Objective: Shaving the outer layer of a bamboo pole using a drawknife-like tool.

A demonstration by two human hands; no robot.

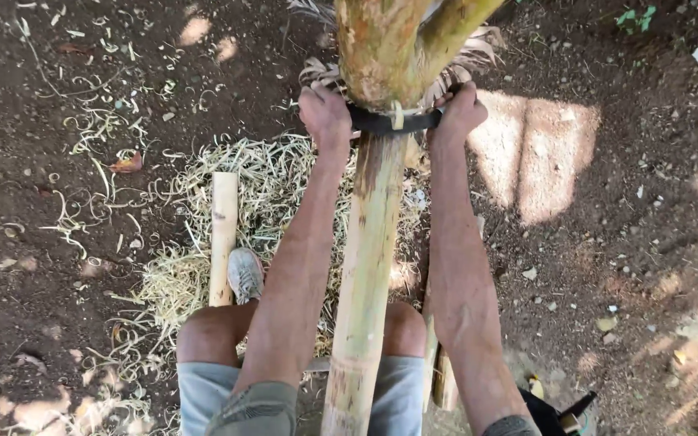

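Observation:
A long pale green bamboo pole (365, 274) runs from between my knees up to a forked tree trunk (381, 48). A dark two-handled blade (393, 121) lies across the pole near the trunk. My left hand (325, 117) grips its left handle and my right hand (458, 113) grips its right handle. Both arms are stretched forward on either side of the pole. A curl of shaved bamboo sits on the blade's middle.
A heap of pale bamboo shavings (260, 186) covers the dirt under the pole. A short cut bamboo piece (222, 234) lies left of my grey shoe (245, 273). More bamboo strips (443, 375) lie by my right leg. Bare dark soil surrounds everything.

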